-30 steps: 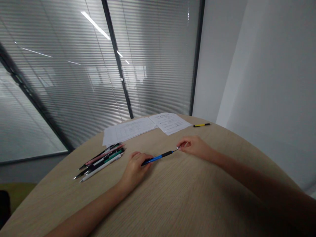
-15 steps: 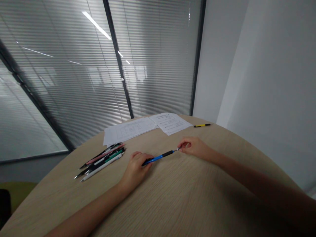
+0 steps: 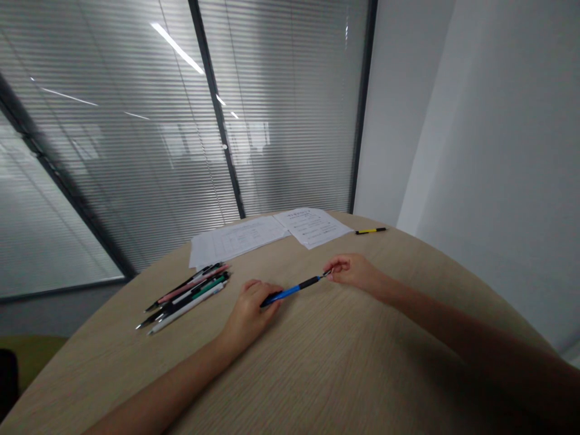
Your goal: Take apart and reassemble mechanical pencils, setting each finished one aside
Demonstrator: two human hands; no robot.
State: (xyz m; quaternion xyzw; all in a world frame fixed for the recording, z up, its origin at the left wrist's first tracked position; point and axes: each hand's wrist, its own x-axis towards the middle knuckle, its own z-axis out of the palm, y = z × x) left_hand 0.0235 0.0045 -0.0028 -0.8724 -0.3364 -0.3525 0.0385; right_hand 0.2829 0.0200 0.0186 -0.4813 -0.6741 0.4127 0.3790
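My left hand (image 3: 254, 305) is closed around the rear of a blue pen (image 3: 290, 292) with a black grip, held just above the table. The pen points to the right. At its front end, my right hand (image 3: 348, 270) pinches the small silvery tip between thumb and fingers. Whether that tip is joined to the barrel or slightly apart is too small to tell. Left of my left hand lies a bunch of several pens (image 3: 188, 296) in black, white, green and pink, side by side and slanting.
Printed sheets (image 3: 240, 237) lie along the far edge of the round wooden table (image 3: 344, 362). A yellow and black pen (image 3: 370, 231) rests alone at the back right. Beyond are glass panels with blinds (image 3: 294, 121) and a pale wall (image 3: 498, 151) on the right.
My right hand has shifted very slightly left and its fingers have turned a little at the pen's tip. My left hand and the pen have hardly moved.
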